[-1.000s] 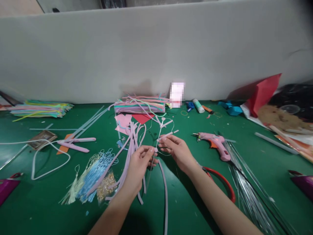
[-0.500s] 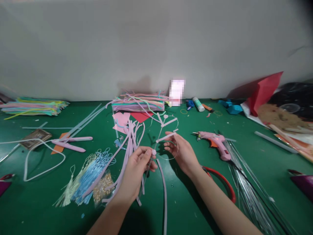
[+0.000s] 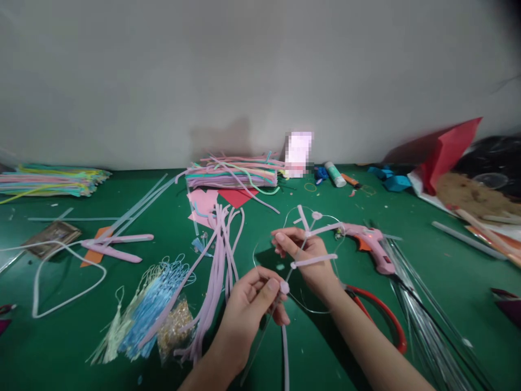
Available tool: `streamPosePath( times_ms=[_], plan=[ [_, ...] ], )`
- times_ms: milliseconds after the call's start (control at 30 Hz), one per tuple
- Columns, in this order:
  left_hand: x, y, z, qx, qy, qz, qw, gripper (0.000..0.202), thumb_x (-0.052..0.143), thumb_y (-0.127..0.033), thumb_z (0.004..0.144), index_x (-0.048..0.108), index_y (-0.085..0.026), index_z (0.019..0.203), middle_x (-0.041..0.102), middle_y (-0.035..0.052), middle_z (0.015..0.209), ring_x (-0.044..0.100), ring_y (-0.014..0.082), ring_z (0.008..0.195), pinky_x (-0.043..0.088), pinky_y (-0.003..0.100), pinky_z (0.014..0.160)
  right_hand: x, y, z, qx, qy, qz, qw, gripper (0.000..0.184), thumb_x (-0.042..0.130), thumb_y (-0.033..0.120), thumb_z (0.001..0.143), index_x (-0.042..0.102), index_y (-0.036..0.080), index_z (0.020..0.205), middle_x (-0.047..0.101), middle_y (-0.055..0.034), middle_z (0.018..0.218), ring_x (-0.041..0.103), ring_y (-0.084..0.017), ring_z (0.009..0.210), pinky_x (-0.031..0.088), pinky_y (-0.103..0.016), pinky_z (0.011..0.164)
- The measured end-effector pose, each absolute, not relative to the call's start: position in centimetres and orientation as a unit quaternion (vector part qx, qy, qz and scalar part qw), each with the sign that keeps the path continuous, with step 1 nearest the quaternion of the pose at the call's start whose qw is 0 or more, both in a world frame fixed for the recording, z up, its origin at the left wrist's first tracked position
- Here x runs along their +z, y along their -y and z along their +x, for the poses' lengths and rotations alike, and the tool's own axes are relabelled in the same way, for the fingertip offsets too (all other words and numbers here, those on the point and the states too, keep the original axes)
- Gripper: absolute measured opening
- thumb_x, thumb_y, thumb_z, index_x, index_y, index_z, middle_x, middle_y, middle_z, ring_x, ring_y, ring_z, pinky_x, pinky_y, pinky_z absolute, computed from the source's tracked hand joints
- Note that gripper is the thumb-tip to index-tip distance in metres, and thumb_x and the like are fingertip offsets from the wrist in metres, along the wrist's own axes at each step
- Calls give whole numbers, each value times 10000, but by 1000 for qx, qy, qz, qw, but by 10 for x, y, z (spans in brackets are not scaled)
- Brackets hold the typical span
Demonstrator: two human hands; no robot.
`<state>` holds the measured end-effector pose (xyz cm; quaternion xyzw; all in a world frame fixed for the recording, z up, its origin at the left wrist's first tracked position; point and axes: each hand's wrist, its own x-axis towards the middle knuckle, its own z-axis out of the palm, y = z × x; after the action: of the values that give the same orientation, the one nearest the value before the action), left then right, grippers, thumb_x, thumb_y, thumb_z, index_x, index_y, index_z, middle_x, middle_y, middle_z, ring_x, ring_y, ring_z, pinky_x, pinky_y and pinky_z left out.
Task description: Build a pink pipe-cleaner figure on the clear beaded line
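Note:
My left hand [image 3: 254, 307] pinches a thin wire stem at a small lilac knob [image 3: 284, 287] between thumb and index finger. The wire piece [image 3: 300, 251] tilts up to the right, with short lilac pipe-cleaner arms [image 3: 323, 229] and a thin clear wire loop around it. Behind it is my right hand [image 3: 311, 266], fingers reaching left and apart, with no grip visible on the piece. A loose lilac pipe cleaner [image 3: 285, 355] lies below my left hand. Left of that hand spreads a bunch of lilac pipe cleaners [image 3: 218, 255].
A pink glue gun [image 3: 372, 241], red-handled pliers [image 3: 386, 309] and clear rods [image 3: 423, 315] are to the right. Blue tassels [image 3: 157, 304] and a bag of gold beads [image 3: 175, 328] lie left. Pipe-cleaner bundles [image 3: 234, 176] and a glue stick [image 3: 335, 174] line the wall.
My left hand and the wire piece have moved right and toward me. The piece now overlaps my right hand, whose fingers have moved away from the lilac arm's tip.

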<state>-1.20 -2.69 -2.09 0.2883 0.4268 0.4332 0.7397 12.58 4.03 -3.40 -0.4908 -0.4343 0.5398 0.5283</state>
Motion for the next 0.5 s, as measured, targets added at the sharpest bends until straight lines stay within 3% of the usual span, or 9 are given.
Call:
streamPosePath(
  times_ms=[100,233,500],
  plan=[
    [-18,25,-16,436,-433,275,740,298,713,-435,766,599,-162,800,587,-24,648,566,78,454,398,195,469,-35,-39,128,522,450,-524,500,287,764,455,664,732,189,770,706,-50,708,635,-179,618,494,-300,575],
    [-15,19,-24,466,-438,253,726,282,712,-423,773,601,-165,794,565,-35,655,545,64,458,393,188,462,-35,-36,134,488,475,-558,475,250,740,445,687,716,197,719,687,-26,648,620,-172,593,491,-294,583],
    [-21,8,-36,458,-439,229,739,349,777,-446,695,579,-169,774,558,-48,615,545,74,448,400,192,435,-39,-37,139,543,386,-530,524,234,778,402,671,743,194,772,703,-34,670,643,-158,616,529,-290,608]
  ],
)
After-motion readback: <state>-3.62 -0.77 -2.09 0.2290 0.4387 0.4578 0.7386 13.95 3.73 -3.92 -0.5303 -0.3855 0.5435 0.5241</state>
